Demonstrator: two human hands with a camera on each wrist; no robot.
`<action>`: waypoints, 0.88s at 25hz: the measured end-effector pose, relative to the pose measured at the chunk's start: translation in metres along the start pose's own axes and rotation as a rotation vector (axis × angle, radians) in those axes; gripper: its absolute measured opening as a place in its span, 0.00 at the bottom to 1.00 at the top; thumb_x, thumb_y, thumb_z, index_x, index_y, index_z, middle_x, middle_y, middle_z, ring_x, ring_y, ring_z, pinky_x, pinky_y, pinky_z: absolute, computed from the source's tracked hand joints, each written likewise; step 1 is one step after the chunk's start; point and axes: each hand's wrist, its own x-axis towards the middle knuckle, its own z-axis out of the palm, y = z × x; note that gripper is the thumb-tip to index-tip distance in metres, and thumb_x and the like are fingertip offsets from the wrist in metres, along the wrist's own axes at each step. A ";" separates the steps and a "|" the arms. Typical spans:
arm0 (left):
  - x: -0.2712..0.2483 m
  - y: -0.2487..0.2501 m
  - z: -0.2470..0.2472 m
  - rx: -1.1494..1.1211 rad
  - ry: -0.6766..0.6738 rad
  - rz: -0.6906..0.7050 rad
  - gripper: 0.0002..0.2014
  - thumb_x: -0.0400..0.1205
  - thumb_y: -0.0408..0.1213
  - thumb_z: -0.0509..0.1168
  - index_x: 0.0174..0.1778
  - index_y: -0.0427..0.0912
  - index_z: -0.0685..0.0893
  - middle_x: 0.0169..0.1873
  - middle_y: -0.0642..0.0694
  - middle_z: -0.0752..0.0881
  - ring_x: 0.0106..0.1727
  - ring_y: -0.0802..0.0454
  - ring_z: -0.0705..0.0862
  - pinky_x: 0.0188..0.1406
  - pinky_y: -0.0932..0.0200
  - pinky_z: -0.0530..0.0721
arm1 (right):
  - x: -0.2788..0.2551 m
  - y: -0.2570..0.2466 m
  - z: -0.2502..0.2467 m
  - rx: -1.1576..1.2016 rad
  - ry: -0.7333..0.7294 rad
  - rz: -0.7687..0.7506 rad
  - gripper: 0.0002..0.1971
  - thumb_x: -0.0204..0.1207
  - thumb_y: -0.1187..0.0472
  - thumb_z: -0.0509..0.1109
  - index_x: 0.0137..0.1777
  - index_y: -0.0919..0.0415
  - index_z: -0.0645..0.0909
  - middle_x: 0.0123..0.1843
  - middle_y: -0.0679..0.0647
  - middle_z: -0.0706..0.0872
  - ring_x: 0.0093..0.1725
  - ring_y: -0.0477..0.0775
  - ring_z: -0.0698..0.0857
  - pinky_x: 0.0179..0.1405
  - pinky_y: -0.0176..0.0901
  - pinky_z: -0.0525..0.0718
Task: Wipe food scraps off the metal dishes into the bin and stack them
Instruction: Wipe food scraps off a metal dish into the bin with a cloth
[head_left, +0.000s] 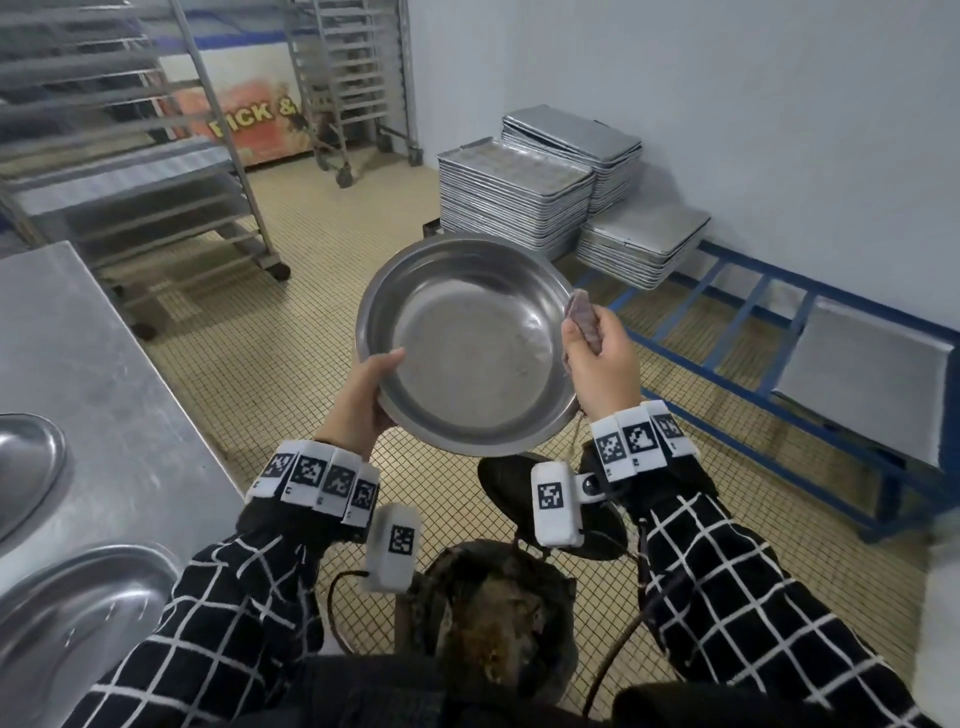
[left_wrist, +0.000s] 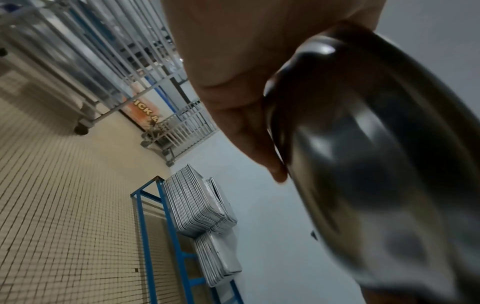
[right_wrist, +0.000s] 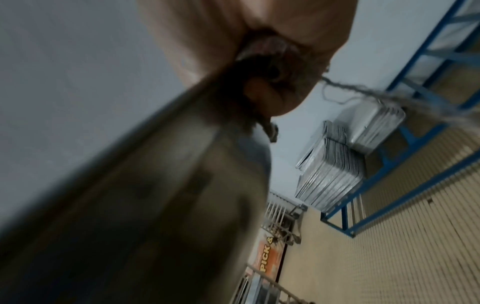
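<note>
I hold a round metal dish tilted toward me above a dark bin that has brown food scraps inside. My left hand grips the dish's left rim, thumb on the inside and fingers hidden underneath. At the right rim, my right hand clutches a greyish-pink cloth. The dish's inside looks smeared but holds no lumps. In the left wrist view my left hand curls round the dish. In the right wrist view my right hand bunches the cloth against the dish.
Two more metal dishes lie on the steel table at my left. Stacks of baking trays sit on a low blue rack along the wall. Wheeled tray racks stand behind on the tiled floor.
</note>
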 end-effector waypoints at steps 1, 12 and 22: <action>-0.001 0.003 -0.002 -0.004 -0.023 -0.004 0.26 0.76 0.51 0.63 0.66 0.40 0.79 0.52 0.40 0.87 0.52 0.42 0.86 0.47 0.46 0.87 | 0.003 -0.001 -0.006 -0.029 -0.044 -0.011 0.12 0.82 0.52 0.65 0.62 0.53 0.78 0.52 0.45 0.84 0.51 0.43 0.84 0.47 0.35 0.81; -0.001 0.002 0.034 0.182 0.234 0.070 0.19 0.85 0.52 0.51 0.63 0.45 0.76 0.51 0.43 0.84 0.51 0.48 0.85 0.47 0.53 0.86 | -0.024 -0.006 0.023 0.197 0.152 0.094 0.13 0.83 0.55 0.63 0.65 0.55 0.74 0.48 0.42 0.83 0.45 0.38 0.83 0.43 0.33 0.81; 0.015 0.008 -0.005 0.070 -0.014 0.003 0.38 0.67 0.53 0.71 0.72 0.40 0.72 0.57 0.39 0.85 0.53 0.42 0.86 0.47 0.54 0.89 | 0.005 0.000 -0.008 0.053 -0.103 0.035 0.12 0.82 0.55 0.65 0.64 0.52 0.78 0.52 0.45 0.85 0.50 0.43 0.84 0.44 0.34 0.79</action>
